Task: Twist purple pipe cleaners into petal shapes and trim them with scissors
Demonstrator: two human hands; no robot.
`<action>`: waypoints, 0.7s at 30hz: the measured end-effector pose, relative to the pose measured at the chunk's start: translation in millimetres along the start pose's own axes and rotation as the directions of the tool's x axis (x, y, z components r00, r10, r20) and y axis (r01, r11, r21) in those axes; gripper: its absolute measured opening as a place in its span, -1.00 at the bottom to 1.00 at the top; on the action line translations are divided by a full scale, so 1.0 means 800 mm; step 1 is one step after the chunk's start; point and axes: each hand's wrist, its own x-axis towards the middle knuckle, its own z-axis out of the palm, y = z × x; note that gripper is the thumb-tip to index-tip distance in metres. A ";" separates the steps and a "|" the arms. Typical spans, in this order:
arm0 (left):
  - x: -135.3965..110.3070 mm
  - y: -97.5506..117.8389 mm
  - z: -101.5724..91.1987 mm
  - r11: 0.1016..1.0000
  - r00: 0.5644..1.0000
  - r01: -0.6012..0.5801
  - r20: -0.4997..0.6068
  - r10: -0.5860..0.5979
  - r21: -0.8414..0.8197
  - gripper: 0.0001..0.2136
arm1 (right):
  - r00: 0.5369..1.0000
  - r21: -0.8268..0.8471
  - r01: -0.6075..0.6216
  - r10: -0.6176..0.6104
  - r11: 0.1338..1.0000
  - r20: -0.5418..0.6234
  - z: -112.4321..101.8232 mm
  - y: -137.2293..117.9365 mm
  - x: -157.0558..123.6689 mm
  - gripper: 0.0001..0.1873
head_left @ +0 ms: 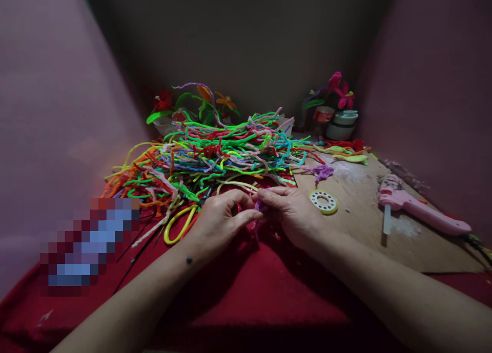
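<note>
My left hand [225, 214] and my right hand [294, 209] meet over the front of the table, fingertips nearly touching. Both are closed in a pinch on a purple pipe cleaner [261, 205], most of which the fingers cover. A thin purple end dangles below them. Just behind the hands lies a large heap of pipe cleaners [230, 143] in many colours. Beside my left hand is a yellow-handled pair of scissors [180, 229], partly hidden. A twisted purple pipe-cleaner piece [321, 172] rests beyond my right hand.
On the right, a brown board [357, 240] bears a roll of tape [324, 202] and a pink glue gun [423, 207] with its cord. Pipe-cleaner flowers [344, 94] and a lidded jar [343, 125] stand at the back. Red cloth [238, 296] covers the table; a blurred-out patch is at left.
</note>
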 end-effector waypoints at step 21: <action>-0.002 0.004 -0.014 0.934 0.981 0.176 0.137 -0.139 -0.311 -0.79 | 0.991 0.198 -0.126 0.113 0.972 0.076 -0.003 -0.004 0.004 -0.82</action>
